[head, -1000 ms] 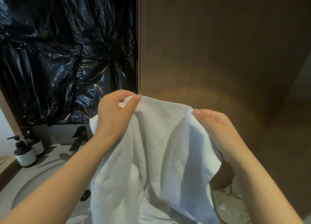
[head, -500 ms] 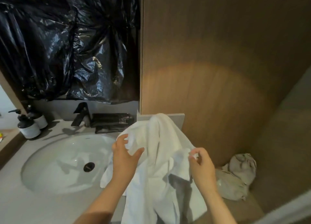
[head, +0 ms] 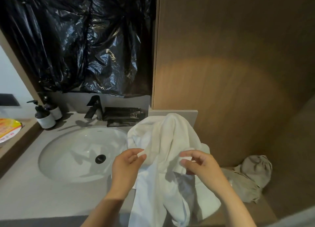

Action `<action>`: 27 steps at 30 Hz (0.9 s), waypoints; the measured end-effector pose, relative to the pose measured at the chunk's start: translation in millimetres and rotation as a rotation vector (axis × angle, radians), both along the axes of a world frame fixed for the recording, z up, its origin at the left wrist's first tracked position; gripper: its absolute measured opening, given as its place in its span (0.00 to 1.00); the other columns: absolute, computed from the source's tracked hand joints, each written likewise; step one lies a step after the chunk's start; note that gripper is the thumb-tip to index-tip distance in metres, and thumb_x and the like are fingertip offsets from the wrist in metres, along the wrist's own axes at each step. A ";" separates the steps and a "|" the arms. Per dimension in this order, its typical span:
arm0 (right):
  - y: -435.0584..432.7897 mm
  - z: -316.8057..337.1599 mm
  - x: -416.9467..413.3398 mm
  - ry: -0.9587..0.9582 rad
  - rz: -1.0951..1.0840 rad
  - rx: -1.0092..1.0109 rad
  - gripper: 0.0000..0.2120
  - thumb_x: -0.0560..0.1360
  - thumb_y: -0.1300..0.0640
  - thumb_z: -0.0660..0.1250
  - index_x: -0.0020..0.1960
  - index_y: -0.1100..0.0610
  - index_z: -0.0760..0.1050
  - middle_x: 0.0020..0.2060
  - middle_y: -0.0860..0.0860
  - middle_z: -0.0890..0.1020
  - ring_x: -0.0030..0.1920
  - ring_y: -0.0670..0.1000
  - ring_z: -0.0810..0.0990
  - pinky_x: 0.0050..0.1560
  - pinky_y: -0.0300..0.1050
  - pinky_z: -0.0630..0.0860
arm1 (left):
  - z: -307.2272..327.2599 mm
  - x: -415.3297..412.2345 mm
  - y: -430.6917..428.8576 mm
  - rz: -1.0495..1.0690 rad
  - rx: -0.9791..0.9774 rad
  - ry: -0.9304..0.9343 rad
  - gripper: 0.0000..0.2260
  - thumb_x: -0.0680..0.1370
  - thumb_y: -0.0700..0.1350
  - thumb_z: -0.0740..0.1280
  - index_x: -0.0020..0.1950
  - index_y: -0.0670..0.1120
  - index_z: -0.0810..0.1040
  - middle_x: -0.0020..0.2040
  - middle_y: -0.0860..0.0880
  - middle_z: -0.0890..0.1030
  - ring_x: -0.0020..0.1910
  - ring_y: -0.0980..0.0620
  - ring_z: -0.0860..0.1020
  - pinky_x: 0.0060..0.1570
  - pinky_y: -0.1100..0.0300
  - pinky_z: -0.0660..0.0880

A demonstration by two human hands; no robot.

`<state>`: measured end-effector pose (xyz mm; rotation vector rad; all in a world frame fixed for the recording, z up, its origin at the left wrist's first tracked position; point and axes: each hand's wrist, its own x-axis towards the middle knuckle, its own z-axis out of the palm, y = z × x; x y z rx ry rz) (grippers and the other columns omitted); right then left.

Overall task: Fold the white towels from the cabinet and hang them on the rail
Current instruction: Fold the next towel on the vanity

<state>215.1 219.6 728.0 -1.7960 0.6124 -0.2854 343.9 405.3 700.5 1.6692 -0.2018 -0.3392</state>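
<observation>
Grey countertop point(head: 34, 192) fills the lower left of the frame, with a white oval sink point(head: 68, 151) set into it and a black drain point(head: 100, 159) at the basin's bottom. White towel point(head: 167, 136) lies heaped on the counter's right end, just right of the sink, at centre frame; its lower part hangs down toward the bottom edge. Left hand point(head: 127, 168) pinches a small fold of the towel's edge between thumb and forefinger, grip narrow. Right hand point(head: 201, 167) pinches another part of the edge between thumb and curled fingers, likewise narrow. The hands sit near each other, apart, with towel between them. Black faucet point(head: 94, 107) stands behind the sink, with flat black packets point(head: 124, 115) just right of it. Two dark pump bottles point(head: 44, 117) with white labels stand touching at mid left; contents cannot be told. Crumpled black plastic sheet point(head: 76, 39) covers the wall at upper left. Brown wooden panel point(head: 230, 56) occupies the upper right. Grey cloth point(head: 252, 175) lies bunched at lower right, beside the right forearm.
</observation>
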 end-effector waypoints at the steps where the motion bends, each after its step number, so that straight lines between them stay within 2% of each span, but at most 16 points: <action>1: 1.1 1.3 -0.7 0.004 0.026 0.004 0.09 0.74 0.60 0.73 0.51 0.50 0.83 0.31 0.55 0.79 0.33 0.52 0.79 0.39 0.35 0.77 | 0.1 -0.5 1.1 -0.005 -0.009 0.003 0.06 0.75 0.38 0.71 0.46 0.49 0.84 0.40 0.53 0.86 0.41 0.57 0.83 0.39 0.70 0.76; 3: 2.9 3.0 -1.1 0.026 0.087 0.029 0.14 0.72 0.64 0.74 0.55 0.51 0.81 0.32 0.54 0.79 0.34 0.53 0.80 0.40 0.35 0.76 | -0.2 -1.3 1.5 -0.017 -0.045 0.024 0.07 0.76 0.36 0.69 0.47 0.47 0.83 0.40 0.52 0.86 0.41 0.55 0.84 0.39 0.68 0.78; 5: 5.5 4.1 -1.1 0.038 0.149 0.058 0.19 0.72 0.68 0.73 0.59 0.52 0.79 0.36 0.53 0.82 0.39 0.51 0.85 0.45 0.36 0.78 | 1.0 -3.1 0.5 -0.025 -0.092 0.057 0.07 0.76 0.34 0.68 0.49 0.44 0.83 0.40 0.49 0.86 0.41 0.53 0.84 0.39 0.68 0.78; 8: 9.0 5.9 0.1 0.058 0.176 -0.031 0.20 0.73 0.70 0.70 0.60 0.51 0.79 0.39 0.51 0.84 0.42 0.48 0.85 0.49 0.38 0.80 | 1.7 -5.1 -0.6 -0.051 -0.115 0.063 0.07 0.77 0.34 0.67 0.51 0.42 0.82 0.41 0.44 0.86 0.42 0.48 0.85 0.40 0.66 0.79; 10: 9.9 8.2 0.8 0.065 0.147 -0.137 0.16 0.74 0.68 0.70 0.55 0.50 0.82 0.37 0.49 0.85 0.42 0.45 0.85 0.49 0.38 0.80 | 1.8 -6.3 -1.5 -0.065 -0.126 0.064 0.07 0.77 0.33 0.66 0.53 0.40 0.82 0.42 0.43 0.86 0.42 0.48 0.85 0.40 0.66 0.79; 13: 10.5 15.4 0.5 0.035 0.103 -0.241 0.04 0.72 0.58 0.74 0.42 0.49 0.84 0.35 0.45 0.85 0.40 0.45 0.83 0.47 0.42 0.80 | 4.7 -8.4 -2.6 -0.085 -0.149 0.076 0.08 0.78 0.33 0.66 0.53 0.40 0.81 0.43 0.43 0.86 0.42 0.49 0.85 0.39 0.66 0.79; 15: 11.9 22.2 -1.2 -0.003 0.126 -0.261 0.04 0.71 0.53 0.74 0.38 0.49 0.84 0.33 0.47 0.84 0.37 0.45 0.82 0.45 0.43 0.80 | 8.2 -10.6 -3.6 -0.119 -0.182 0.078 0.07 0.78 0.33 0.66 0.53 0.40 0.81 0.43 0.45 0.86 0.43 0.49 0.85 0.40 0.66 0.79; 17: 14.0 30.4 -2.5 -0.058 0.149 -0.263 0.06 0.73 0.51 0.73 0.38 0.49 0.83 0.31 0.48 0.82 0.35 0.46 0.80 0.42 0.43 0.79 | 13.2 -12.4 -4.4 -0.150 -0.206 0.061 0.08 0.78 0.33 0.65 0.52 0.41 0.82 0.43 0.46 0.86 0.43 0.49 0.85 0.40 0.67 0.79; 19: 17.1 38.7 -1.9 -0.088 0.186 -0.252 0.07 0.75 0.52 0.71 0.39 0.48 0.83 0.31 0.48 0.82 0.34 0.46 0.80 0.41 0.39 0.78 | 18.8 -13.4 -5.3 -0.176 -0.233 0.051 0.08 0.78 0.33 0.65 0.52 0.42 0.82 0.43 0.46 0.86 0.43 0.48 0.85 0.40 0.66 0.79; 22: 24.4 46.0 2.0 -0.055 0.243 -0.271 0.08 0.76 0.50 0.69 0.39 0.48 0.82 0.32 0.47 0.82 0.36 0.46 0.80 0.41 0.36 0.77 | 24.8 -15.1 -5.3 -0.233 -0.235 0.037 0.08 0.79 0.35 0.65 0.54 0.43 0.82 0.45 0.46 0.86 0.45 0.48 0.85 0.45 0.62 0.80; 27: 34.8 45.2 6.9 -0.021 0.229 -0.378 0.08 0.78 0.52 0.67 0.40 0.48 0.79 0.33 0.47 0.82 0.37 0.47 0.81 0.44 0.43 0.79 | 29.7 -19.7 -2.9 -0.351 -0.185 0.009 0.09 0.80 0.38 0.65 0.55 0.47 0.83 0.48 0.48 0.86 0.48 0.48 0.85 0.52 0.55 0.81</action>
